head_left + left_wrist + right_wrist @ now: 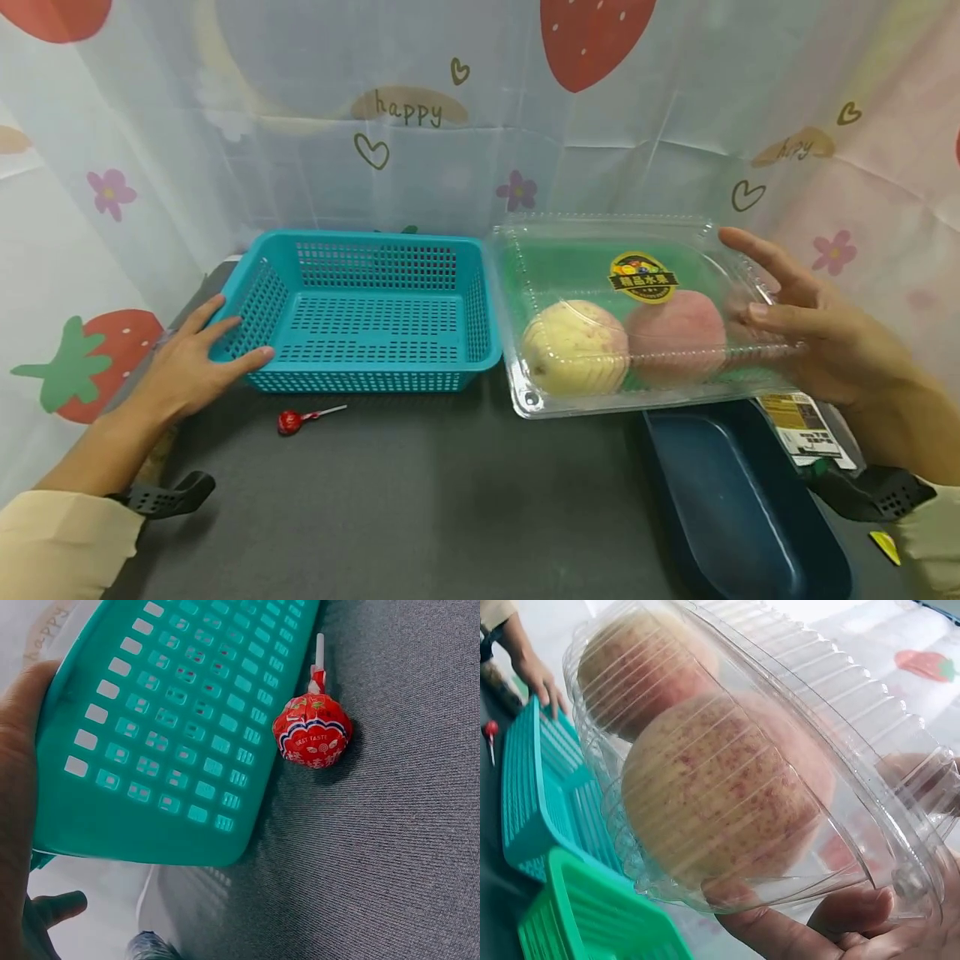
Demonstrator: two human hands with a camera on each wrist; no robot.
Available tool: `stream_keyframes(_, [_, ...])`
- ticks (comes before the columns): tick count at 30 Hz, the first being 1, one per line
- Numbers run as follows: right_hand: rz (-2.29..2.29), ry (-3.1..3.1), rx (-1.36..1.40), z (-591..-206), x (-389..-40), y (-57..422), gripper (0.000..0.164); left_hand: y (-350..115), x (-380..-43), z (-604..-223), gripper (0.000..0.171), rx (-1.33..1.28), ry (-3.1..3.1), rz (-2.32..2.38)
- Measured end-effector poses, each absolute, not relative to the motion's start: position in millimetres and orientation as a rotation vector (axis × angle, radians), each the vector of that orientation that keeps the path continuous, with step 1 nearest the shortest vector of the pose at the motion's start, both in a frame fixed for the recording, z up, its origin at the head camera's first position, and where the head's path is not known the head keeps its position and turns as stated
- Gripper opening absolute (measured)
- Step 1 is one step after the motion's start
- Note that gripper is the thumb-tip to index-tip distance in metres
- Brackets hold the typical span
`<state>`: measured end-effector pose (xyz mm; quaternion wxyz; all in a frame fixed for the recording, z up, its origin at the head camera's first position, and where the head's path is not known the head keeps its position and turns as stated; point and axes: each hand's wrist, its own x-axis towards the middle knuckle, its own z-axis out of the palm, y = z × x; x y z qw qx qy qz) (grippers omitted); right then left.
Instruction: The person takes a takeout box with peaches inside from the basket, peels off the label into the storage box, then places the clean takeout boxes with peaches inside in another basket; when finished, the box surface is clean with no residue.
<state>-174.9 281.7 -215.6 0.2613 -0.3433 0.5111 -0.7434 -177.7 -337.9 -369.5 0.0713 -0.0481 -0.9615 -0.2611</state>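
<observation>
My right hand (832,333) grips the right end of a clear plastic fruit box (555,250), thumb on top. Inside lie two peaches, a pale yellow one (573,350) and a pinker one (678,337); a black and gold sticker (642,277) is on the lid. The box is held above a green basket (570,922), seen through the plastic in the head view. Over the left rim of a teal perforated basket (375,367), my left hand (198,362) rests with spread fingers. A red lollipop (311,735) lies in front of that basket.
A dark blue tray (731,500) stands at the front right of the grey table (450,492). Beside it is a labelled package (806,429), partly hidden by my right arm. A small yellow piece (885,547) lies farther right. A printed curtain (300,167) hangs behind.
</observation>
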Motion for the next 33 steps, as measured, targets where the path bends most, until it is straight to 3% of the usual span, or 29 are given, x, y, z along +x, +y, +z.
stream_keyframes(16, [-1.953,1.828,-0.798,-233,-152,361,0.074,-339,-179,-370,0.083,-0.119,-2.916,-0.774])
stream_keyframes(33, [-2.042,1.514,-0.778,-240,-137,340,0.074,-341,-181,-370,0.082,-0.135,-2.918,-0.802])
